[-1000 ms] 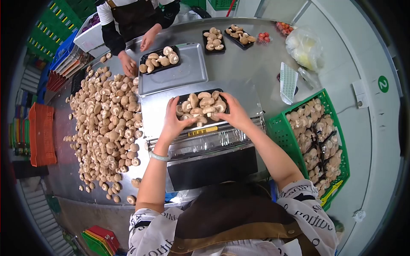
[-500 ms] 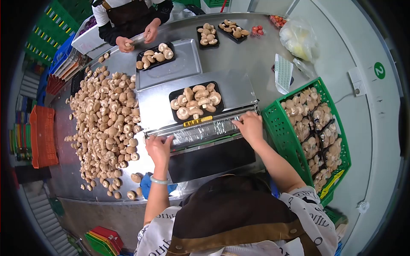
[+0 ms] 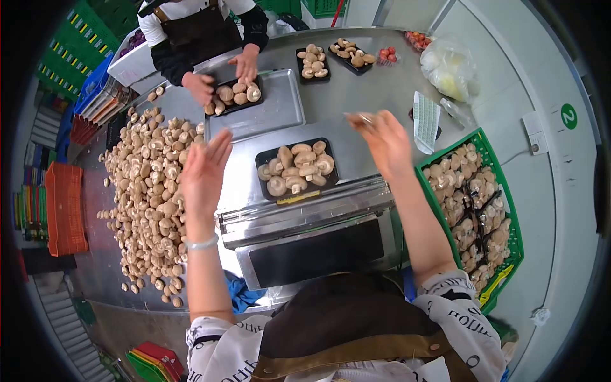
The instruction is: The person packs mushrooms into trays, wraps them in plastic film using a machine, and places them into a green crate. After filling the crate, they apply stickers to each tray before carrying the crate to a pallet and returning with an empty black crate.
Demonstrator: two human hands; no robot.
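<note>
My left hand (image 3: 205, 173) is raised beside the mushroom heap, its fingers straight and pressed together at the edge of clear plastic film. Across from it, my right hand (image 3: 384, 145) pinches the film's other side with bent fingers. The film itself barely shows between them. Below and between my hands sits a black tray of mushrooms (image 3: 298, 170), with a yellow label strip (image 3: 298, 197) along its near edge. It rests on the metal wrapping machine (image 3: 305, 223), which has a dark plate at the front.
A large mushroom heap (image 3: 149, 197) covers the left of the table. On the right stands a green crate (image 3: 423, 184) of packed mushrooms. A co-worker's hands (image 3: 245, 63) touch another tray on a metal pan (image 3: 280, 102). Two filled trays lie at the back. A blue cloth (image 3: 238, 294) lies near me.
Both my hands have moved up and away from the roller, to either side of the tray, drawing the film along. The co-worker's hands have come down onto their tray of mushrooms.
</note>
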